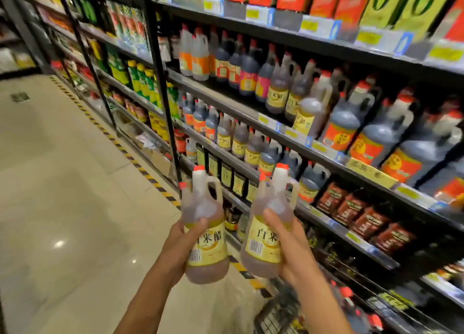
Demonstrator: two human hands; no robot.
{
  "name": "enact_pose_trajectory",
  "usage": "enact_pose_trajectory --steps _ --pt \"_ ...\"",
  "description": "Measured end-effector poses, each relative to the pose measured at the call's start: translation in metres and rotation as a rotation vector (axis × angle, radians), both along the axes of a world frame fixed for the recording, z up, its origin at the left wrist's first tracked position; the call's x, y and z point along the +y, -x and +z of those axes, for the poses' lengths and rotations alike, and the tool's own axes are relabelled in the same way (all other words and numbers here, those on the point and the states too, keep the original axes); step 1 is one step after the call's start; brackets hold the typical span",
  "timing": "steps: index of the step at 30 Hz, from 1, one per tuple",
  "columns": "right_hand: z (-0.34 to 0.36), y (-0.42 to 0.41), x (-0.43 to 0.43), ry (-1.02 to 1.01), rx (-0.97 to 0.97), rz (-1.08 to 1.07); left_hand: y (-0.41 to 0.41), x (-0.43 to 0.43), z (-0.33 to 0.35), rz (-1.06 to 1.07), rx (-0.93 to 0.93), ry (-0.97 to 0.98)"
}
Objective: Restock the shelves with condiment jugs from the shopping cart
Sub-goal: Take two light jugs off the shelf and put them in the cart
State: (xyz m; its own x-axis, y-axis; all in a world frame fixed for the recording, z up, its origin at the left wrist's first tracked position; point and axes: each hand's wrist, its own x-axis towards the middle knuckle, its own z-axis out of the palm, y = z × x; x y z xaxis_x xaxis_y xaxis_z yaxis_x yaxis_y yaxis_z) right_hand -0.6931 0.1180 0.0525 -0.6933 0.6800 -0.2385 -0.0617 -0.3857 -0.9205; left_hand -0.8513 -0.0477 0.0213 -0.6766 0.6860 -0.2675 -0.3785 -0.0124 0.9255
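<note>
Store shelves (227,102) full of dark bottles with red caps fill the head view from 12 to 4 o'clock. A shiny tan floor (62,183) lies at 9 o'clock. Near 6 o'clock the left hand (175,248) wraps its fingers round a brown jug (203,208) whose yellow label reads "米醋". The right hand (288,245) grips a second jug (266,208) reading "白米", with a barcode. Both jugs are up in the air, just beside each other. A wire cart (276,312) peeks in at 5 o'clock.

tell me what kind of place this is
Most likely a supermarket aisle: long shelves packed with rows of condiment jugs, yellow price tags along the shelf edges, and a wire shopping cart at the bottom.
</note>
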Motion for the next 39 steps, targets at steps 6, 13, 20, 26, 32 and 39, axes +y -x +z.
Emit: enact_pose_trajectory --steps 6,13,20,26,32,39 --pt "0.016 0.11 0.002 -0.039 0.012 0.018 0.109 0.0 0.015 -0.001 0.014 -0.032" --pt "0.024 0.187 0.056 -0.085 0.007 -0.071 0.194 0.062 0.031 -0.071 0.008 -0.049" --pt "0.019 0.244 0.137 -0.096 0.018 -0.168 0.262 0.159 0.035 -0.101 0.049 -0.038" --pt "0.026 0.268 0.186 -0.105 0.02 -0.243 0.299 0.239 0.052 -0.21 0.07 -0.104" --pt "0.032 0.279 0.209 -0.125 -0.054 -0.42 0.331 0.298 0.061 -0.43 0.318 -0.052" --pt "0.044 0.28 0.208 -0.159 -0.058 -0.666 0.349 0.352 0.094 -0.693 0.564 -0.129"
